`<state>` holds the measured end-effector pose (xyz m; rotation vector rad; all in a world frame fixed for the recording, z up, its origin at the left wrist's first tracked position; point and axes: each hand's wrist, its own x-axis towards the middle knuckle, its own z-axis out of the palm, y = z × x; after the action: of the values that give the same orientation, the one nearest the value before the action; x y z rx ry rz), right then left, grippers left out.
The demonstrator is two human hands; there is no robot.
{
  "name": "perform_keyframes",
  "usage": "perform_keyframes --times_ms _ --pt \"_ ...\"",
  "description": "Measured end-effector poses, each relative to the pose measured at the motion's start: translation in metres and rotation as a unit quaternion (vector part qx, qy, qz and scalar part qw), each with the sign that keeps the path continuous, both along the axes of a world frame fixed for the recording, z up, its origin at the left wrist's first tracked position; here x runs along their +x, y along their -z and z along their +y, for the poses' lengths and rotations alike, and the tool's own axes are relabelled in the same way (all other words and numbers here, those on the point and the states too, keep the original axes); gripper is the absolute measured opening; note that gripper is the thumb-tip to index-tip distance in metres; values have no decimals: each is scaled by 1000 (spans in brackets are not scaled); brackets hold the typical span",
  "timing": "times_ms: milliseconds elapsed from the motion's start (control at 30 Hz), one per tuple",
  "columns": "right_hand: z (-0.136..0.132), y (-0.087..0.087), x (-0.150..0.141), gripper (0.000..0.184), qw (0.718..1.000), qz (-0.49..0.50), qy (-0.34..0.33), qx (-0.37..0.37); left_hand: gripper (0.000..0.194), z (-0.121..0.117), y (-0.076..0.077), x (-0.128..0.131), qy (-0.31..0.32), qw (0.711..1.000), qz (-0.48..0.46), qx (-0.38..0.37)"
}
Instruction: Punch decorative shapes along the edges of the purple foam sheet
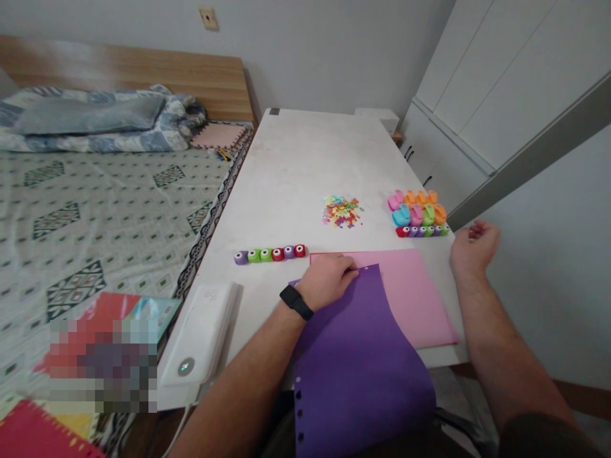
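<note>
My left hand (pixel 331 280) wears a black watch and pinches the top edge of a purple sheet (pixel 358 356). The sheet curves down over the table's front edge toward my lap, and punched holes run along its left side. Partly under it lies a pink sheet (pixel 410 286) on other coloured sheets. My right hand (pixel 475 248) is raised by the table's right edge with curled fingers; what they hold, if anything, is hidden. Closest to that hand are small red, purple and green craft punches (pixel 422 231) in a row, with larger pink, orange, blue and green ones (pixel 415 207) behind.
A pile of colourful paper cutouts (pixel 342 211) lies mid-table. Another row of small punches (pixel 270 254) stands left of the sheets. A white power bank (pixel 203 334) with a cable lies at the front left. Beyond the white table (pixel 310 152) are a bed (pixel 119 203) and cabinets (pixel 477 95).
</note>
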<state>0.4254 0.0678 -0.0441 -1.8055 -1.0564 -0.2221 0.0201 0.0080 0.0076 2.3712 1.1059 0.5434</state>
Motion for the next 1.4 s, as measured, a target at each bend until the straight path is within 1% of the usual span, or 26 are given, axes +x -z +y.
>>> perform_keyframes --times_ms 67,100,167,233,267,300,333,400,467,533,567,600,700,833,1033,1200,1400 --pt "-1 -6 -10 37 999 2 5 53 19 0 0 0 -8 1000 -6 -3" --pt "-2 -9 -17 35 997 11 -16 78 19 1 0 0 -10 1000 -9 -4" --pt "-7 -15 -34 30 988 46 -93 116 20 1 0 0 -14 1000 -15 -2" --pt "-14 -22 -54 28 969 105 -187 122 19 1 0 0 -17 1000 -25 0" --pt "-20 -26 -64 28 956 136 -238 101 20 1 0 1 -19 999 -29 0" --pt "-26 -29 -75 30 939 167 -296 58 20 1 -1 1 -20 999 -33 0" --pt "-32 -32 -85 31 915 194 -353 -3 20 0 -1 1 -21 999 -37 1" --pt "-45 -36 -104 33 853 221 -454 -135 21 0 -2 2 -24 999 -42 3" --pt "-56 -39 -120 33 799 216 -515 -224 20 -1 -3 3 -30 999 -43 9" --pt "-64 -40 -132 32 764 202 -553 -265 20 -1 -3 4 -33 998 -44 13" --pt "-66 -39 -137 31 754 189 -565 -276 20 -1 -3 4 -33 998 -44 14" --pt "-67 -38 -140 29 751 176 -570 -283 20 -1 -3 5 -32 998 -45 15" --pt "-67 -34 -145 35 753 161 -563 -300 22 -1 -3 4 -32 998 -48 14" --pt "-65 -32 -142 37 749 214 -552 -298 26 0 -7 0 -57 997 -45 14" --pt "-64 -31 -137 37 759 307 -515 -253 46 2 -11 -6 -85 995 -57 21" --pt "-64 -30 -134 32 762 326 -506 -238 55 3 -13 -8 -96 993 -56 26" --pt "-65 -30 -132 29 757 342 -505 -234 54 4 -12 -13 -109 991 -70 20"
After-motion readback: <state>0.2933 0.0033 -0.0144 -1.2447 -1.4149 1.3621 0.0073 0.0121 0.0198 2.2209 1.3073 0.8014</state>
